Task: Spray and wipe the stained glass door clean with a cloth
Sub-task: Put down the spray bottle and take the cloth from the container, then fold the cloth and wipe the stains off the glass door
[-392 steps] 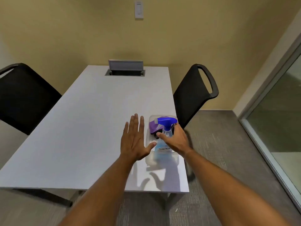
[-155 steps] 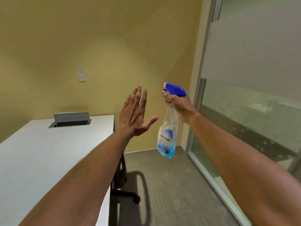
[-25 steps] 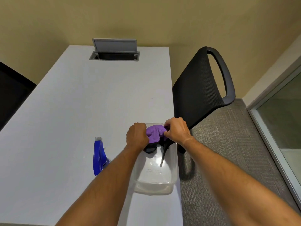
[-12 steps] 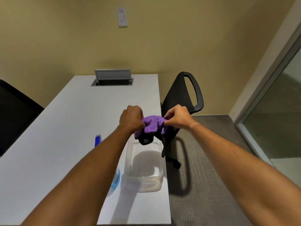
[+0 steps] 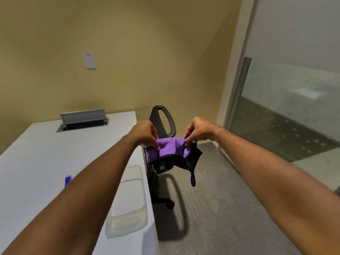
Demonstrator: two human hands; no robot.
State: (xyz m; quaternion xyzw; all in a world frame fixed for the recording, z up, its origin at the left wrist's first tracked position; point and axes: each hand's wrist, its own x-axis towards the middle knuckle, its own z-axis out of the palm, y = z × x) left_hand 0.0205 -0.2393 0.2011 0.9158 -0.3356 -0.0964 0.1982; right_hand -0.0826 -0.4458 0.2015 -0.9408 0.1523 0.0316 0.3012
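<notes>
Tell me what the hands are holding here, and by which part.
Both hands hold the purple cloth by its top edge: the left hand pinches the left end, the right hand the right end. Its black underside and strap hang free.

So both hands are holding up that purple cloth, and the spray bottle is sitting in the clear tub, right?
Not quite. The head view shows the spray bottle on the table beside the clear tub, not in it. Both the left hand and right hand do hold the purple cloth.

Two hands (image 5: 144, 134) (image 5: 199, 130), one cloth (image 5: 170, 149), one chair (image 5: 161, 124), one table (image 5: 36, 162), one clear container (image 5: 130, 203).
</notes>
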